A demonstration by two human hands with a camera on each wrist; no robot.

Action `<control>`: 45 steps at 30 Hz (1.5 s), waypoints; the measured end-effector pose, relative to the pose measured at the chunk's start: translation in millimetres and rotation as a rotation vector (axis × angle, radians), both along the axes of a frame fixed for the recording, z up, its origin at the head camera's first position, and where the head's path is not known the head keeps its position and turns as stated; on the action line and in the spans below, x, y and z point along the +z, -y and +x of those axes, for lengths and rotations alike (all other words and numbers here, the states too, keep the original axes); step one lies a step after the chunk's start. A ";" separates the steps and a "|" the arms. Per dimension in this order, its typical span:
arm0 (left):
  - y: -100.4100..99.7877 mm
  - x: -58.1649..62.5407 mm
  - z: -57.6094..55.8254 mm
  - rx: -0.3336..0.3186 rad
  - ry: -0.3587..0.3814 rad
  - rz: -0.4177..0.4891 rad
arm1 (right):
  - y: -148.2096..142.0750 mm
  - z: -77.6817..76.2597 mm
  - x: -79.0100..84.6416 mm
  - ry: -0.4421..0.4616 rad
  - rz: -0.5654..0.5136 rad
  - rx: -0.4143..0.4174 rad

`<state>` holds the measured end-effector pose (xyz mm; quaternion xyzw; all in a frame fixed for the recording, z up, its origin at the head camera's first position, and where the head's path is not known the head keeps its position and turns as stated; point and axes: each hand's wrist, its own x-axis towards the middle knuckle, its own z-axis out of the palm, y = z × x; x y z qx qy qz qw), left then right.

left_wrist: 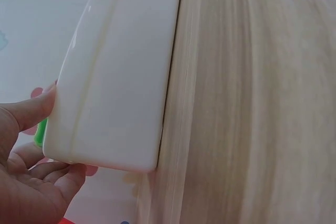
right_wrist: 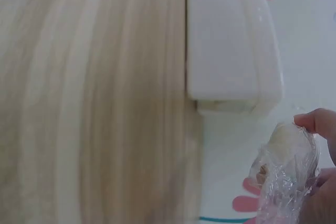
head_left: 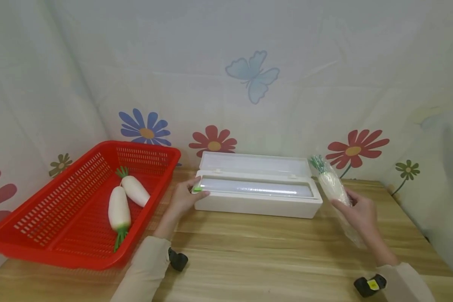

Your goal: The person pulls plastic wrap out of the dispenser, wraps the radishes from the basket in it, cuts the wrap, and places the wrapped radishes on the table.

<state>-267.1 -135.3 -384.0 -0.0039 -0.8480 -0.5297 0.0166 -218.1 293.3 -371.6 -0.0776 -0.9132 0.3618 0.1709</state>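
A white cling film dispenser [head_left: 258, 204] stands on the table with its lid raised and a film roll [head_left: 254, 186] inside. My left hand [head_left: 183, 195] holds its left end, thumb on the top edge and fingers against the end face. Beside the thumb shows a green slider [left_wrist: 40, 132]. Right of the dispenser, my right hand [head_left: 358, 212] grips a white radish [head_left: 332, 184] wrapped in clear film, its green tops pointing to the back. Loose film [right_wrist: 281, 198] hangs from the wrapped radish's near end.
At the left a red plastic basket [head_left: 75, 256] holds two unwrapped white radishes, one radish [head_left: 118, 209] nearer and another radish [head_left: 135, 191] behind. The wooden table [head_left: 249, 256] ends at a flowered cloth [head_left: 272, 121] behind the dispenser.
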 end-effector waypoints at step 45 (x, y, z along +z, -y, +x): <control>-3.2 -2.4 2.5 0.015 -0.047 -0.048 | -1.4 -15.1 -26.6 0.282 0.027 0.041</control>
